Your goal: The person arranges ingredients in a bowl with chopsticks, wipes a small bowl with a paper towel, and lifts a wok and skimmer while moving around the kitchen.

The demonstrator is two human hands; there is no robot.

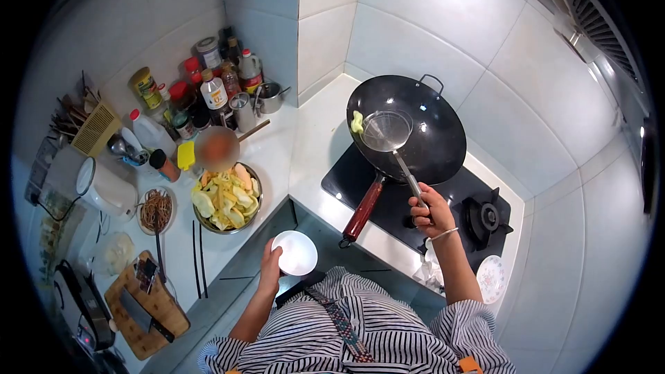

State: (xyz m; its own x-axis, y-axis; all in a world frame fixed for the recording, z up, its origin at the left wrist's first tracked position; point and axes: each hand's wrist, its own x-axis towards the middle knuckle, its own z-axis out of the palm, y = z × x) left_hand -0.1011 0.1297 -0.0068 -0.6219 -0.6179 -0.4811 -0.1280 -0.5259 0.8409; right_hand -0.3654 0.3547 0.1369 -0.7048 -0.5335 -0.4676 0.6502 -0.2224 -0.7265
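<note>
My right hand (433, 213) is wrapped round the metal handle of a fine mesh strainer (386, 130). The strainer's round head is over the inside of a black wok (436, 140), which has a dark red handle (364, 212) and sits on the stove. A pale yellow-green piece of food (357, 122) shows at the strainer's left edge; whether it rests on the mesh or the wok wall I cannot tell. Low in front of my body, my left hand (271, 266) grips a small white bowl (296, 253) by its left side, thumb at the rim.
A metal bowl of yellow-green slices (228, 201) stands on the left counter, near chopsticks (199, 256). A knife (142, 313) lies on a cutting board (170, 305). Bottles (214, 90) crowd the corner. A second burner (487, 215) and patterned plate (491, 278) are right.
</note>
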